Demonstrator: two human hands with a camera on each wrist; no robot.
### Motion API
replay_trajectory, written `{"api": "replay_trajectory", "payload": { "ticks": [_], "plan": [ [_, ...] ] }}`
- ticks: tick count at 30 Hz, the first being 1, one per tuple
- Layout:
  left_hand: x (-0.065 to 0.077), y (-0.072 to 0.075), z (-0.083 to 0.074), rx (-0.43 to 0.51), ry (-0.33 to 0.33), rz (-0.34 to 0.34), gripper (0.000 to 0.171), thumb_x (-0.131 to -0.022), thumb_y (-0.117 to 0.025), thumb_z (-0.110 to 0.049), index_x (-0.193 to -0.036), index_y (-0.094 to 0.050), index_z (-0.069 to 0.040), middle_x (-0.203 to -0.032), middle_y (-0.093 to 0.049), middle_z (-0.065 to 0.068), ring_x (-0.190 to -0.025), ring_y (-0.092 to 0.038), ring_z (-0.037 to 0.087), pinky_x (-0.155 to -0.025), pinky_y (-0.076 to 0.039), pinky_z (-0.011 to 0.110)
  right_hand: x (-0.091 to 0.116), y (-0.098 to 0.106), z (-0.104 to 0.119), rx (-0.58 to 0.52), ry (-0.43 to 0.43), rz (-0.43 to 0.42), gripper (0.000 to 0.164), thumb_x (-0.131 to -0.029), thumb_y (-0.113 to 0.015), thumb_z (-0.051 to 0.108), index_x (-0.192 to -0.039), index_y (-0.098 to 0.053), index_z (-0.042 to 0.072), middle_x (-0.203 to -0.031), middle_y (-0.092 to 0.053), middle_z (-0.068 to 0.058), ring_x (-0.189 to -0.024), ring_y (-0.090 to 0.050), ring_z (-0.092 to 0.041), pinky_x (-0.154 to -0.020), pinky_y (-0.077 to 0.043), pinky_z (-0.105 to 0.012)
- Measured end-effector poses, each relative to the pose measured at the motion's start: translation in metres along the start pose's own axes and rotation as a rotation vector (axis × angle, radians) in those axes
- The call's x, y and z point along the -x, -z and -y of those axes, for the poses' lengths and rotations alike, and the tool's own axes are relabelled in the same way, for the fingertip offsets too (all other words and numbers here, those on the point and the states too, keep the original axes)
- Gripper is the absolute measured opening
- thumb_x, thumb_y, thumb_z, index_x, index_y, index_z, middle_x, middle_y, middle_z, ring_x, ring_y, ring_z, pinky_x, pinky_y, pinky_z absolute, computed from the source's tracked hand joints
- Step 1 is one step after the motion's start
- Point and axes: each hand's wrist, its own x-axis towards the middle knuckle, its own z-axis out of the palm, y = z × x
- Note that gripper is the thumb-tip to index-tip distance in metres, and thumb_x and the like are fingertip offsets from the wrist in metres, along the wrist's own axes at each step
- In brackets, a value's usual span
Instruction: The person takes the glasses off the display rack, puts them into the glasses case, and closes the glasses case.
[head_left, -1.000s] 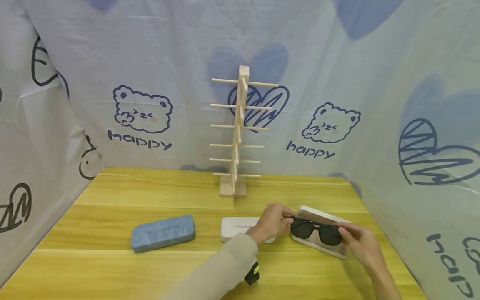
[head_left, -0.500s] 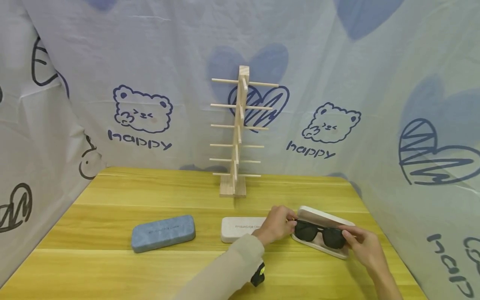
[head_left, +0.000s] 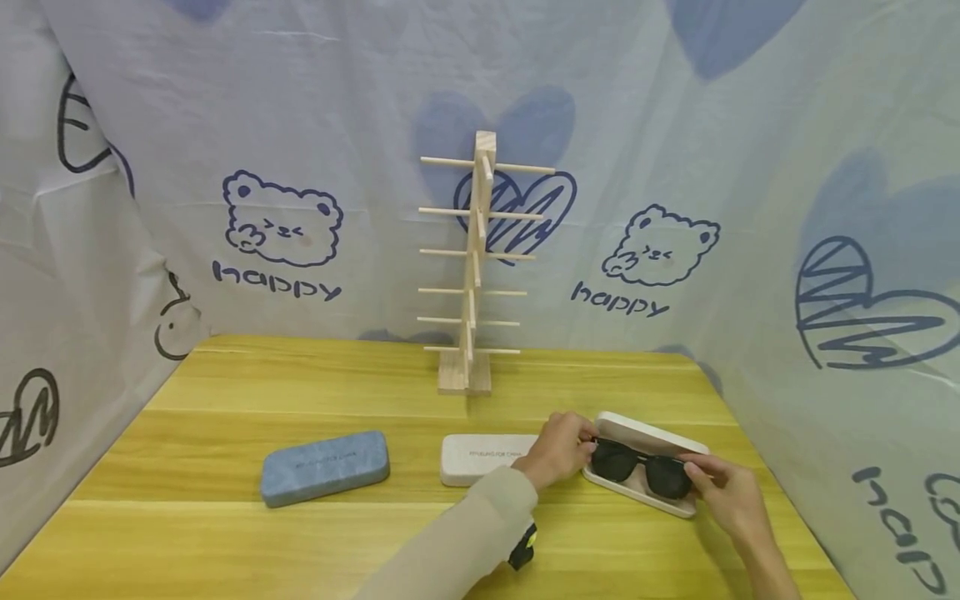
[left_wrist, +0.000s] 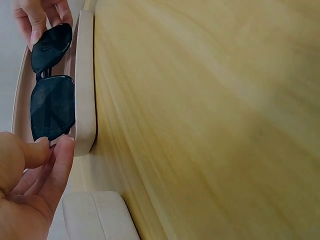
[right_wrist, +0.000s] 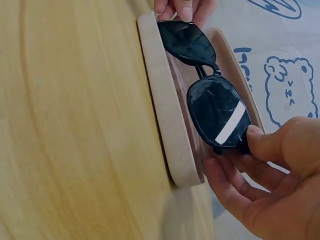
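Dark-lensed sunglasses (head_left: 667,477) lie over an open whitish glasses case (head_left: 656,432) with a pinkish inside, toward the right of the table. My left hand (head_left: 557,450) pinches their left end between thumb and fingers. At the other end, my right hand (head_left: 733,497) grips the frame by its corner. Both lenses face up in the left wrist view, where the sunglasses (left_wrist: 54,105) cover much of the case. From the right wrist, the sunglasses (right_wrist: 217,112) are seen tilted within the case walls. How far the temples are folded is hard to see.
A shut white glasses case (head_left: 480,457) is partly behind my left hand. Further left lies a blue glasses case (head_left: 326,468). A wooden stand (head_left: 474,275) with several pegs rises at the back of the table (head_left: 300,550), before a printed cloth.
Both hands have shifted slightly right and down with the sunglasses, which now sit further into the open case. The grip at each end is kept.
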Motion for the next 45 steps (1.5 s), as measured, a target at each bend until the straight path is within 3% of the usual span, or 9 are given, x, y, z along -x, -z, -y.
{"api": "replay_trajectory", "payload": {
  "ticks": [5, 12, 20, 23, 26, 29, 33, 39, 45],
  "plan": [
    [-0.001, 0.0, -0.001, -0.035, -0.001, -0.002, 0.022, -0.095, -0.072, -0.005, -0.117, -0.078, -0.007, -0.108, -0.079, 0.007, -0.101, -0.074, 0.014, -0.082, -0.058, 0.018, 0.0, -0.001, 0.001, 0.02, 0.014, 0.002, 0.021, -0.098, -0.066, 0.0, -0.113, -0.072, -0.013, -0.111, -0.072, -0.035, -0.071, -0.066, 0.004, -0.063, -0.057, -0.015],
    [-0.003, -0.002, -0.002, -0.078, -0.001, 0.007, 0.021, -0.096, -0.072, -0.005, -0.115, -0.079, -0.007, -0.105, -0.08, 0.006, -0.097, -0.072, 0.012, -0.08, -0.057, 0.018, -0.003, 0.001, 0.0, 0.188, 0.018, -0.01, 0.022, -0.095, -0.073, 0.009, -0.109, -0.075, -0.008, -0.111, -0.073, -0.031, -0.07, -0.072, -0.004, -0.064, -0.052, -0.013],
    [-0.004, -0.008, -0.007, -0.15, 0.035, 0.03, 0.02, -0.097, -0.072, -0.008, -0.115, -0.08, -0.011, -0.11, -0.079, 0.005, -0.101, -0.071, 0.011, -0.083, -0.058, 0.02, -0.002, 0.0, 0.001, 0.33, 0.029, -0.01, 0.021, -0.094, -0.074, 0.016, -0.103, -0.078, -0.003, -0.109, -0.076, -0.026, -0.093, -0.074, -0.042, -0.075, -0.058, -0.043],
    [-0.005, -0.011, -0.007, -0.192, 0.019, 0.028, 0.02, -0.096, -0.072, -0.007, -0.113, -0.08, -0.012, -0.111, -0.079, 0.003, -0.103, -0.07, 0.011, -0.089, -0.058, 0.022, -0.002, -0.001, 0.001, 0.34, 0.019, -0.008, 0.021, -0.094, -0.074, 0.016, -0.104, -0.079, -0.002, -0.109, -0.076, -0.026, -0.096, -0.073, -0.044, -0.077, -0.057, -0.045],
    [-0.005, -0.013, -0.007, -0.238, -0.002, 0.012, 0.019, -0.096, -0.072, -0.006, -0.111, -0.081, -0.013, -0.109, -0.079, 0.002, -0.103, -0.07, 0.011, -0.091, -0.058, 0.022, -0.002, -0.001, 0.0, 0.341, 0.02, -0.017, 0.02, -0.092, -0.077, 0.015, -0.103, -0.079, -0.001, -0.105, -0.077, -0.025, -0.091, -0.075, -0.039, -0.072, -0.056, -0.037],
    [-0.004, -0.014, -0.007, -0.266, -0.005, -0.011, 0.017, -0.095, -0.072, -0.006, -0.106, -0.082, -0.014, -0.104, -0.078, 0.001, -0.098, -0.07, 0.01, -0.086, -0.059, 0.022, -0.002, -0.002, 0.001, 0.34, 0.019, -0.03, 0.019, -0.09, -0.079, 0.014, -0.101, -0.08, -0.001, -0.102, -0.078, -0.023, -0.082, -0.076, -0.033, -0.066, -0.052, -0.03],
    [-0.004, -0.015, -0.008, -0.316, 0.02, -0.025, 0.007, -0.095, -0.074, -0.011, -0.096, -0.08, -0.013, -0.1, -0.076, 0.001, -0.091, -0.068, 0.009, -0.078, -0.058, 0.022, -0.001, -0.001, 0.003, 0.343, 0.007, -0.029, 0.02, -0.088, -0.079, 0.014, -0.1, -0.079, -0.002, -0.1, -0.078, -0.023, -0.08, -0.076, -0.03, -0.068, -0.051, -0.032],
    [-0.005, -0.016, -0.007, -0.449, 0.025, 0.002, 0.004, -0.094, -0.075, -0.015, -0.095, -0.078, -0.017, -0.097, -0.07, 0.0, -0.085, -0.066, 0.012, -0.07, -0.056, 0.027, -0.001, 0.0, 0.003, 0.349, -0.009, -0.025, 0.02, -0.087, -0.078, 0.013, -0.102, -0.079, 0.0, -0.097, -0.079, -0.02, -0.092, -0.073, -0.04, -0.074, -0.049, -0.037],
    [-0.004, -0.014, -0.007, -0.441, 0.021, 0.018, 0.014, -0.093, -0.074, -0.01, -0.103, -0.08, -0.017, -0.097, -0.07, 0.0, -0.084, -0.064, 0.01, -0.071, -0.056, 0.026, -0.001, 0.0, 0.002, 0.352, -0.004, -0.029, 0.021, -0.086, -0.078, 0.013, -0.103, -0.08, 0.001, -0.099, -0.079, -0.019, -0.107, -0.069, -0.047, -0.083, -0.052, -0.048]
  ]
}}
